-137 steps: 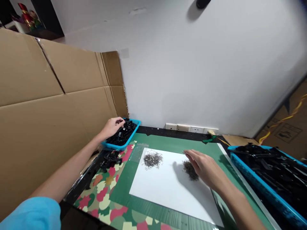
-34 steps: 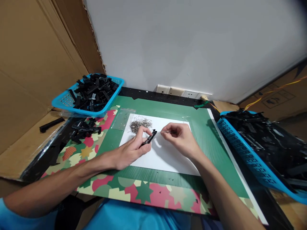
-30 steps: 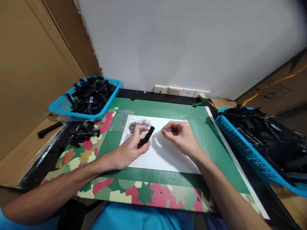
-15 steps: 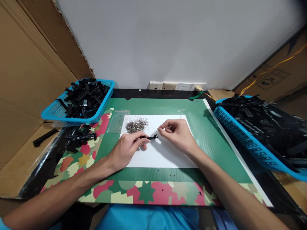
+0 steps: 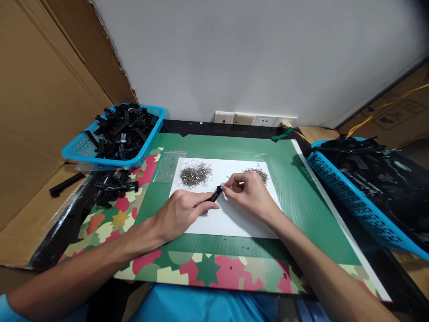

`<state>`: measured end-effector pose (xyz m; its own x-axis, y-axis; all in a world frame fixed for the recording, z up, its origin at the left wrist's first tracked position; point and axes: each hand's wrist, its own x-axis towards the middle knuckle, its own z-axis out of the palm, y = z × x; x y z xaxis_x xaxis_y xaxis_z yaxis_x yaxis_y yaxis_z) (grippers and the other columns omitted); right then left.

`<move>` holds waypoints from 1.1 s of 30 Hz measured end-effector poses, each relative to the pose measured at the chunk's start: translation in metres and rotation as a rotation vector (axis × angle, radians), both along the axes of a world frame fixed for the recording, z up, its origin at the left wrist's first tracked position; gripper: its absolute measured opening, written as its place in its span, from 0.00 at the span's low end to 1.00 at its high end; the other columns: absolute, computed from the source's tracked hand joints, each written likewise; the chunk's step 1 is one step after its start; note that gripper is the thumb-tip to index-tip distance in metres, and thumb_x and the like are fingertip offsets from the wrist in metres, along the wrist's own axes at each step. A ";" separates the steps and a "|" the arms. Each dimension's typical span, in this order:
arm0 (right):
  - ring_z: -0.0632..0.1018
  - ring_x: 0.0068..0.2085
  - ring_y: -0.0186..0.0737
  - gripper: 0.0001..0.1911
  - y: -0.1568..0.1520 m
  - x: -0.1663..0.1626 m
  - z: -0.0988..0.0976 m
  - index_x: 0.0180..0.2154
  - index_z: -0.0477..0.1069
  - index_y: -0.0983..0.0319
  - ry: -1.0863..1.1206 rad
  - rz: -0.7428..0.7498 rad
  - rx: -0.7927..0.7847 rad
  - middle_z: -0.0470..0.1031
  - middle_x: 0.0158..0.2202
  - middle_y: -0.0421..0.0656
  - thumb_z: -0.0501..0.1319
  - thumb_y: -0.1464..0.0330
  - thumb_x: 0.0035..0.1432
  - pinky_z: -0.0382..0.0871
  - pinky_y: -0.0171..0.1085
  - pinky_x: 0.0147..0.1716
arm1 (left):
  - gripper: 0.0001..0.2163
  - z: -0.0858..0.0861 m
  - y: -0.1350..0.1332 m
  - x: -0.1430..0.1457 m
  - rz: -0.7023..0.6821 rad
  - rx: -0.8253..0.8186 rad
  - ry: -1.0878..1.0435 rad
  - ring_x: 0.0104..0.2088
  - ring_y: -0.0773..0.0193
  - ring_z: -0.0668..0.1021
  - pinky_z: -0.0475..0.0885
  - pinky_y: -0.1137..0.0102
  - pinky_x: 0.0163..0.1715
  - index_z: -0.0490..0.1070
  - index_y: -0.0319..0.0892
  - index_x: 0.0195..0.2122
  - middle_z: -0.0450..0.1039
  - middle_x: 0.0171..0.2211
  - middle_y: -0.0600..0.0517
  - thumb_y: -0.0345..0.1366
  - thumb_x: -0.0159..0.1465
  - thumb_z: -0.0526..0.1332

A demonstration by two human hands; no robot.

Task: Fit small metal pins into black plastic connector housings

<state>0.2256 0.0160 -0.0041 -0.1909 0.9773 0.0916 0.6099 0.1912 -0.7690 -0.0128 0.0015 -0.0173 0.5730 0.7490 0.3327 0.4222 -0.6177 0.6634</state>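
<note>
My left hand rests on a white sheet and pinches a small black plastic part, its tip pointing up and right. My right hand is closed in a pinch on a thin metal pin, fingertips right at the black part's tip. Two heaps of small metal pieces lie on the sheet: one behind my left hand, one behind my right hand.
A blue basket of black parts stands at the back left, with loose black parts in front of it. A larger blue basket of black parts sits at the right. A green mat, cardboard wall and wall sockets surround the sheet.
My left hand brought a black part from the left basket to the sheet. In the last second my right hand closed in on the part's tip with the pin.
</note>
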 end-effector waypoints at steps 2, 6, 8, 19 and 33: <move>0.64 0.24 0.34 0.09 0.000 -0.001 0.000 0.25 0.76 0.61 -0.005 -0.001 0.007 0.66 0.20 0.36 0.66 0.68 0.58 0.58 0.38 0.30 | 0.15 0.000 0.000 0.001 -0.006 -0.010 0.001 0.26 0.63 0.83 0.74 0.70 0.27 0.85 0.37 0.48 0.85 0.32 0.47 0.43 0.75 0.63; 0.64 0.25 0.33 0.09 -0.003 -0.004 0.002 0.25 0.74 0.61 -0.003 0.000 0.017 0.66 0.20 0.36 0.64 0.69 0.59 0.58 0.38 0.30 | 0.15 -0.001 0.001 0.000 -0.009 0.008 -0.013 0.26 0.63 0.84 0.75 0.70 0.28 0.85 0.37 0.47 0.85 0.31 0.47 0.43 0.75 0.62; 0.64 0.25 0.33 0.09 -0.004 -0.005 0.003 0.26 0.73 0.61 -0.011 0.014 0.028 0.66 0.21 0.35 0.64 0.70 0.59 0.58 0.38 0.30 | 0.15 -0.003 0.002 -0.001 -0.006 0.032 -0.015 0.25 0.63 0.83 0.75 0.70 0.28 0.85 0.37 0.46 0.86 0.32 0.47 0.43 0.75 0.62; 0.66 0.25 0.33 0.11 -0.005 -0.001 0.008 0.26 0.70 0.60 -0.077 0.092 0.018 0.66 0.21 0.35 0.62 0.71 0.63 0.57 0.37 0.29 | 0.16 0.000 0.001 0.001 -0.028 0.095 0.034 0.25 0.64 0.83 0.75 0.71 0.27 0.84 0.38 0.46 0.84 0.30 0.49 0.42 0.77 0.59; 0.79 0.48 0.47 0.17 -0.004 0.017 0.020 0.51 0.83 0.53 -0.090 0.114 0.282 0.79 0.48 0.49 0.56 0.70 0.74 0.71 0.44 0.46 | 0.17 -0.006 0.001 0.001 -0.045 0.132 0.014 0.29 0.60 0.85 0.80 0.70 0.30 0.82 0.37 0.51 0.83 0.30 0.48 0.44 0.77 0.59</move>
<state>0.2430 0.0124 0.0162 -0.3173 0.8877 0.3336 0.6358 0.4601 -0.6197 -0.0118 0.0029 -0.0233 0.6102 0.6727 0.4185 0.4012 -0.7178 0.5690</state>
